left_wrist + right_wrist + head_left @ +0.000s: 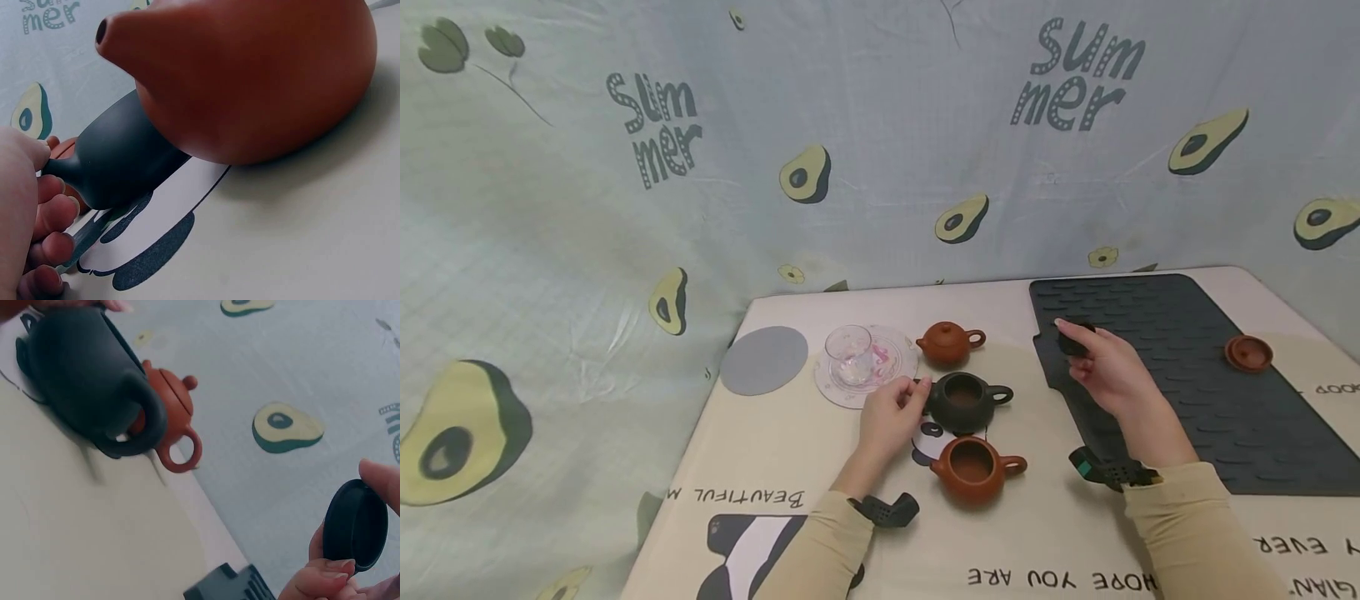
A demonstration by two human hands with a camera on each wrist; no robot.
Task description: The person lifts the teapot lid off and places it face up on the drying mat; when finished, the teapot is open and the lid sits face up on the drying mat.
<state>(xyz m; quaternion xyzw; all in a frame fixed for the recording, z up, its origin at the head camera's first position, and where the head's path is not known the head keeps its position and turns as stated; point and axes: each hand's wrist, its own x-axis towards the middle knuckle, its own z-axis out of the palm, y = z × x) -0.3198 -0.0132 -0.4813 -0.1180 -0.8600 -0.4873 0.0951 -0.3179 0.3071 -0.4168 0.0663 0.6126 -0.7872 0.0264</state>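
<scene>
Your black ridged mat [1187,375] sits under your right hand [1108,371], so a dropped lid lands soft there but could chip on the bare table [760,450]. The open dark teapot [964,402] stands mid-table between two red-brown ones; your left hand [891,417] pinches its spout, and a tug could tip it. Your right fingertips pinch the dark lid [355,525] by its rim, a thin hold that may slip
</scene>
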